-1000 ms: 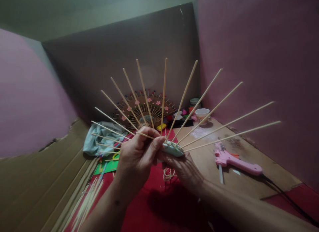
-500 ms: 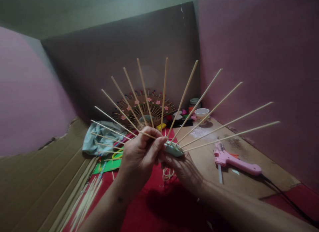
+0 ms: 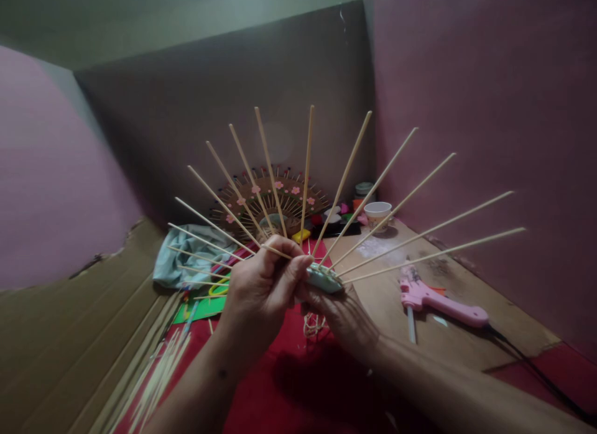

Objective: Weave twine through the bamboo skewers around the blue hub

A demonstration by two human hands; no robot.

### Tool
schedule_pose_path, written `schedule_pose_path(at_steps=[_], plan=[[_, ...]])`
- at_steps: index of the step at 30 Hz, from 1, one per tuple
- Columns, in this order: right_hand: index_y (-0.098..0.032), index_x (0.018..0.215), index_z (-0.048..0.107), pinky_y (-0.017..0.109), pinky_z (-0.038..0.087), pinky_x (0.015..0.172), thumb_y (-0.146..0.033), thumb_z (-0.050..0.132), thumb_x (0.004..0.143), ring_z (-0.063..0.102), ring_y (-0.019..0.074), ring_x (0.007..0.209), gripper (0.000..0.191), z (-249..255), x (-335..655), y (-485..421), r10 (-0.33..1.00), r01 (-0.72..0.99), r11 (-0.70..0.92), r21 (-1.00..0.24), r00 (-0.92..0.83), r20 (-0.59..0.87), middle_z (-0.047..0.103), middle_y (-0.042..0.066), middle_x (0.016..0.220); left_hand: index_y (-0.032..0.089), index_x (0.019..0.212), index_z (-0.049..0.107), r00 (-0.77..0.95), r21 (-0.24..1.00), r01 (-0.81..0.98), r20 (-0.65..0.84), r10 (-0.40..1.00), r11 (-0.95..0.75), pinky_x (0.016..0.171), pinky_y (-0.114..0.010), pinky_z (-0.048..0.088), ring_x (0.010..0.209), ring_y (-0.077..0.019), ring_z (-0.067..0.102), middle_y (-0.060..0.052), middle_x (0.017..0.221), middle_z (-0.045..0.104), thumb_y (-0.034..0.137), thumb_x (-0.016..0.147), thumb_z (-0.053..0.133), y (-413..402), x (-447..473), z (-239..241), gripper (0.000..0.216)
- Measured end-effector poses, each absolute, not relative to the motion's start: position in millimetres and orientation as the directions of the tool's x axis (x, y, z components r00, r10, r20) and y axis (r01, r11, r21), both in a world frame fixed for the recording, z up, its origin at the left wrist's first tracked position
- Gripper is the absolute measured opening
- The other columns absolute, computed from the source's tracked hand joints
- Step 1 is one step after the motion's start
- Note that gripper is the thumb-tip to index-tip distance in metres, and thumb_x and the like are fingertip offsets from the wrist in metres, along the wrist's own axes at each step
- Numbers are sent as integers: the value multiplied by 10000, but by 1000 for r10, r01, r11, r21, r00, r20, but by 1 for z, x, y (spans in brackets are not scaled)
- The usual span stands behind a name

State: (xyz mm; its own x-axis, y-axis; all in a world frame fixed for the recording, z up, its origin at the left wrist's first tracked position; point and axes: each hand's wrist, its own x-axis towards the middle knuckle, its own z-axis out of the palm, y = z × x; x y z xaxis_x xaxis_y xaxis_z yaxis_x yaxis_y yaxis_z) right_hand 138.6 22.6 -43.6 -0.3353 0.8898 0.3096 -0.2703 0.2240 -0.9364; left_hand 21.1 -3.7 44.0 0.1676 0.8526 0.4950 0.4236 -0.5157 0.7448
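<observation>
Left of the glue gun (image 3: 443,306), the left hand (image 3: 261,278) pinched a stick (image 3: 276,252) and the right hand (image 3: 342,313) gripped the pale base (image 3: 325,279), its fan of sticks (image 3: 307,173) already set but bare, while loose sticks (image 3: 156,381) lay apparently unused farther left of the gun.

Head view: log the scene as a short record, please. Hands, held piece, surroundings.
left hand: fingers closed on a thin stick
right hand: under the pale blue base; its grip is mostly hidden
held piece: sticks fanning out from the base
behind: brown fan with pink flowers
right side: pink glue gun on a tan board; white cup farther back
left side: light blue cloth; loose sticks nearer
</observation>
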Motion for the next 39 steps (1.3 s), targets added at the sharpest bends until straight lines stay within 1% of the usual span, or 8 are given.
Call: schedule_pose_path(at_steps=[5, 13, 20, 24, 28, 30, 35, 39], plan=[[-219, 730, 626, 266, 489, 660, -371, 522, 820, 580, 135, 641, 205, -46, 138, 22, 888, -236, 233, -943, -344, 306, 606, -15, 651, 188, 795, 514, 195, 691, 468, 527, 827, -551, 381, -182, 451, 403, -82, 536, 42, 535, 569, 263, 830, 531, -3, 17, 43, 84], [-230, 678, 618, 269, 496, 644, -348, 550, 797, 574, 146, 625, 180, -32, 138, 17, 891, -282, 241, -929, -316, 327, 614, -14, 638, 172, 778, 522, 214, 557, 581, 599, 771, -594, 396, -178, 453, 398, -76, 533, 38, 516, 559, 215, 825, 528, -5, 20, 45, 64], [-231, 667, 596, 261, 485, 640, -287, 547, 787, 561, 139, 621, 141, -40, 137, 22, 871, -364, 219, -905, -345, 349, 591, -6, 646, 179, 780, 503, 141, 759, 445, 465, 874, -475, 343, -196, 433, 363, -98, 529, 40, 489, 562, 260, 813, 544, 1, 22, 41, 97], [-234, 690, 603, 263, 484, 632, -287, 595, 733, 561, 144, 632, 69, -40, 138, 23, 882, -397, 178, -901, -342, 325, 580, -12, 632, 179, 744, 509, 11, 845, 336, 437, 899, -415, 327, -213, 444, 359, -105, 525, 40, 498, 575, 233, 781, 574, -2, 21, 52, 93], [-216, 713, 613, 273, 489, 632, -319, 604, 716, 566, 148, 635, 104, -36, 140, 20, 894, -341, 152, -928, -352, 276, 587, -9, 633, 180, 725, 513, -38, 874, 252, 438, 898, -416, 320, -224, 451, 367, -115, 540, 34, 530, 595, 207, 755, 592, -9, 23, 60, 89], [-213, 686, 600, 269, 481, 657, -330, 562, 756, 560, 138, 642, 141, -35, 140, 20, 887, -320, 192, -928, -347, 303, 592, -7, 658, 173, 718, 515, 19, 883, 235, 413, 910, -406, 325, -223, 452, 382, -122, 554, 23, 538, 596, 213, 756, 592, -10, 27, 57, 95], [-210, 643, 541, 242, 458, 648, -213, 481, 803, 532, 121, 631, 171, -39, 138, 22, 860, -326, 250, -912, -358, 363, 561, -14, 650, 166, 726, 504, 58, 894, 225, 384, 922, -387, 314, -214, 447, 360, -115, 542, 27, 530, 584, 229, 767, 584, -7, 35, 46, 110], [-208, 669, 528, 242, 444, 629, -232, 464, 819, 517, 122, 624, 165, -41, 136, 24, 854, -364, 261, -894, -344, 390, 545, -14, 644, 160, 718, 504, 72, 892, 234, 381, 922, -387, 314, -210, 450, 360, -116, 548, 23, 536, 588, 240, 769, 589, -5, 34, 44, 127]])
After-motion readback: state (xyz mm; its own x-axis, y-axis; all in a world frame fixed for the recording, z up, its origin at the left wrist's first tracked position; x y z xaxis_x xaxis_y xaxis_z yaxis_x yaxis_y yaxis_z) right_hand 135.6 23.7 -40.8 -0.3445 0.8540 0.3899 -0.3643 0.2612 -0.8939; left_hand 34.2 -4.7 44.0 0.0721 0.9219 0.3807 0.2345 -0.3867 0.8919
